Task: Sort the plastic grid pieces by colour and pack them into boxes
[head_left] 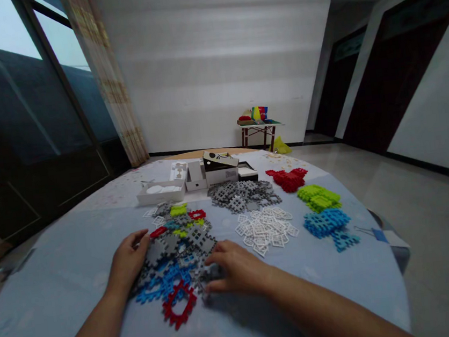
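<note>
From the head view, our left hand [127, 260] lies loosely open against the mixed pile [168, 246]; our right hand [236, 269] curls over its right side, grip unclear. Snagged teeth could drag pieces into the white heap [267, 227]. Cloth-covered room extends leftward to the bench's [64, 273] curved edge.

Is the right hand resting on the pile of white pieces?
No, the right hand is at the mixed pile; the white pieces lie apart.
</note>
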{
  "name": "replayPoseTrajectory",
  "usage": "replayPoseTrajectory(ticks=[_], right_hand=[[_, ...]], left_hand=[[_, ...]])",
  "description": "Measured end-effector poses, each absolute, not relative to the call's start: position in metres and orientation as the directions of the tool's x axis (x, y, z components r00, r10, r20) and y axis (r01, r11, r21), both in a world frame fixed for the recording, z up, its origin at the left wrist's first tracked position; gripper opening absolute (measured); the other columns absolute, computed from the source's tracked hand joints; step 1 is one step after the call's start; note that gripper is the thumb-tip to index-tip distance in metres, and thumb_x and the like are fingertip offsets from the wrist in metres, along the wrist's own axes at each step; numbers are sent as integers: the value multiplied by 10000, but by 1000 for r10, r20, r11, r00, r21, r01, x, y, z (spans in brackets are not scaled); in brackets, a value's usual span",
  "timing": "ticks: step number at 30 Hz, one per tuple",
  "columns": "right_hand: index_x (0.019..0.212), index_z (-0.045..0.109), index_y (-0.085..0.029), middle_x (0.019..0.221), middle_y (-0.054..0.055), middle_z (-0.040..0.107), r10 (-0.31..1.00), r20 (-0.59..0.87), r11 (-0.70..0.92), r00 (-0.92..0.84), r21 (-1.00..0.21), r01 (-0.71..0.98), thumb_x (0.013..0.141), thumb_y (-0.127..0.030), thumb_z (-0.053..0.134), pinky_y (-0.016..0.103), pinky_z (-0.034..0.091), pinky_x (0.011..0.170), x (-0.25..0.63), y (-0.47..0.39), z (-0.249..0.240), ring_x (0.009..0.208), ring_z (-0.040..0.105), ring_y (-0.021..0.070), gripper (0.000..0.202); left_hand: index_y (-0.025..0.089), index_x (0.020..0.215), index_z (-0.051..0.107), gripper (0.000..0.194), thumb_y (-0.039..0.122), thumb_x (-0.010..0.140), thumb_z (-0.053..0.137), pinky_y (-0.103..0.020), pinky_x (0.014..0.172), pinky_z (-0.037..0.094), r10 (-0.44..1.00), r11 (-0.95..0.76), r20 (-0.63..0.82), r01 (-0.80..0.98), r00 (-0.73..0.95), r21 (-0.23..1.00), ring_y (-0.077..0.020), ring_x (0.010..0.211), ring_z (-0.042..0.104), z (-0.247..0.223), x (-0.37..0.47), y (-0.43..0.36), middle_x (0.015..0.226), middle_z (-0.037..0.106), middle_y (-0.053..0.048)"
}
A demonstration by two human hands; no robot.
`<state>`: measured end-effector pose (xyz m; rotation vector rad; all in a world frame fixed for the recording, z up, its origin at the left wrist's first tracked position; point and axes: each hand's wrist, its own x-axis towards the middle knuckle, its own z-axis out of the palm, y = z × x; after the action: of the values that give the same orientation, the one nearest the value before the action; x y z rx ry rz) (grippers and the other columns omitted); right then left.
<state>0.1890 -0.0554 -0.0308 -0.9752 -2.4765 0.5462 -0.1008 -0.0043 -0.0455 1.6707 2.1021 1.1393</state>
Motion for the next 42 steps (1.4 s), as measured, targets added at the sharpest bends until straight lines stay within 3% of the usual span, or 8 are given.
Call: replayPoseTrajectory(ticks=[3,7,13,16,22,29,36,42], right_hand=[[1050,612,-228,1030,67,545,688,197,697,-699,-448,560,589,-566,694,321,385,817,182,-57,-32,945,479,224,577],[993,620,-212,1018,74,550,736,162,641,-657,-480,600,585,-551,703,319,387,796,180,-57,-35,936,473,226,537],[914,644,-233,773,-22,614,816,133,450,-562,-757,474,687,-295,677,197,397,613,187,-49,-43,694,540,113,238],[843,655,-193,666,-36,608,887,123,305,-446,-880,365,717,-256,632,181,384,545,200,-30,-40,594,528,85,142],[760,636,-140,562,-32,582,986,109,136,-124,-962,236,695,-144,587,179,398,452,235,35,-19,475,517,77,82],[1035,576,-167,810,36,635,980,164,134,111,-962,236,772,-213,511,192,466,510,258,83,-6,668,610,111,274],[879,646,-155,672,-2,635,982,139,178,-130,-915,363,704,-198,587,216,443,535,231,35,-30,598,574,115,189],[985,651,-206,884,33,636,813,109,500,-573,-635,589,711,-331,635,249,430,689,204,-24,-28,741,578,141,301]], left_hand=[[148,1052,603,501,486,716,445,-327,835,471,903,67,253,696,-347,714,-233,930,611,-47,-99,-3,1037,654,-104],[163,1042,604,497,500,705,464,-333,792,490,901,98,202,634,-384,767,-237,881,628,-48,-95,-1,984,673,-90],[154,1003,630,462,466,696,483,-350,810,485,890,144,162,599,-427,788,-246,890,622,-37,-87,-5,957,684,-83],[164,983,638,462,485,691,476,-372,833,473,884,141,168,593,-435,793,-259,915,614,-36,-92,-3,957,687,-78],[161,991,621,474,497,693,467,-380,897,428,883,141,156,567,-442,811,-259,953,603,-44,-108,3,1011,676,-89],[163,989,624,469,506,710,467,-347,800,472,888,149,132,548,-441,823,-244,851,636,-49,-114,5,948,690,-85],[132,1008,613,500,508,703,488,-293,709,487,884,131,106,458,-455,879,-212,780,639,-54,-115,4,910,693,-86],[145,990,618,507,526,705,442,-313,741,482,881,135,140,523,-453,842,-220,798,633,-56,-113,4,925,686,-87]])
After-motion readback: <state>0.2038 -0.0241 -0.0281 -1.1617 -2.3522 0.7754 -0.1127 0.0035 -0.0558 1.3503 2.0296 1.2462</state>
